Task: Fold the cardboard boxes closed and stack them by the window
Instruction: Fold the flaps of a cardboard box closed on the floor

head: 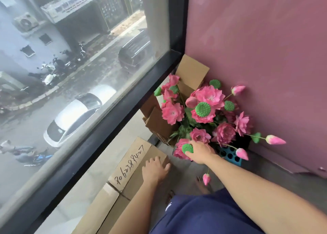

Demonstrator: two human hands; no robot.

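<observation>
Two cardboard boxes are in view by the window (85, 60). At left, the closed box (123, 177) lies long-ways on the floor, just beside the dark window frame, its top flaps shut and handwriting along one of them. The left hand (154, 170) rests on its far end, fingers (155, 160) spread fairly wide and laid flat on the cardboard, gripping nothing. Judged from its flat faces and crisp edges, this box is stiff and probably light, and rather slippery on bare faces; it is best taken by both ends or under the bottom edges.

Further right, the right hand (198, 151) reaches into the artificial lotus flowers (203, 110), fingers curled about a green seed pod (187, 148). The stems look easily bent. Behind them, in the far corner against the pink wall (256, 39), stands the open box (191, 74), flaps still up.
</observation>
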